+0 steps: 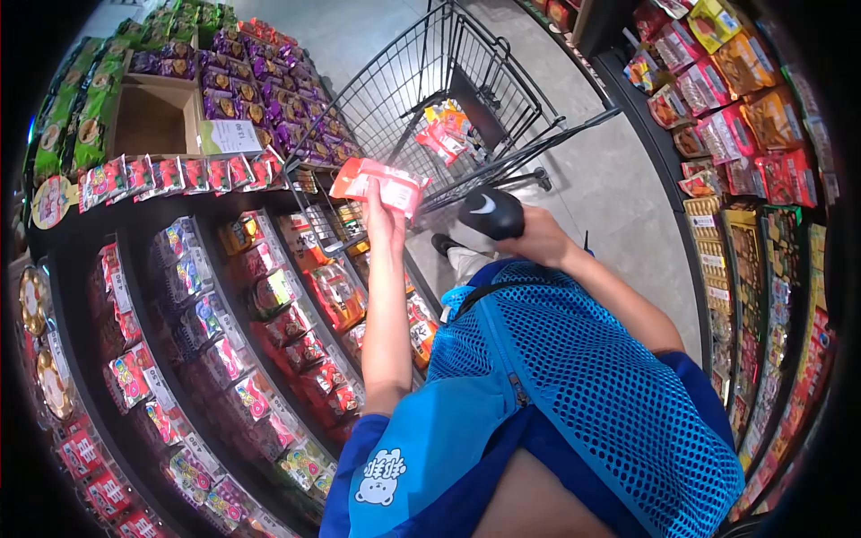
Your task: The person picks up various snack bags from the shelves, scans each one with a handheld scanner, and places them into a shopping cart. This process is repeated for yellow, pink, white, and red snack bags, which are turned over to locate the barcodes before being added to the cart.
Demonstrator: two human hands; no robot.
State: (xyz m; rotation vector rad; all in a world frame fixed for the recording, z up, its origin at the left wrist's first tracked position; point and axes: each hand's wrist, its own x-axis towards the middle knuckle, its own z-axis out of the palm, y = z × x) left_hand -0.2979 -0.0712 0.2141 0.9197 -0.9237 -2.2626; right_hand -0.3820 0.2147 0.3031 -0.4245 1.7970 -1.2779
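Observation:
My left hand (384, 222) is closed on a red and white snack packet (395, 193), raised above the near side of the shopping cart with its white printed side up. In my right hand (543, 238) is a black handheld device (491, 213) with a pale crescent mark, which looks like a barcode scanner. Its rounded head points left toward the packet, with a gap between them. Inside the black wire shopping cart (377, 67) lie several packets, among them a red and white packet (439, 142).
Stepped shelves of bagged sweets (256, 394) run along my left. Purple packets (238, 81) and green packets (85, 112) surround an open cardboard box (157, 117) beyond. Another snack rack (717, 117) stands on the right, across the grey floor (610, 188). My shoe (443, 244) is near the cart.

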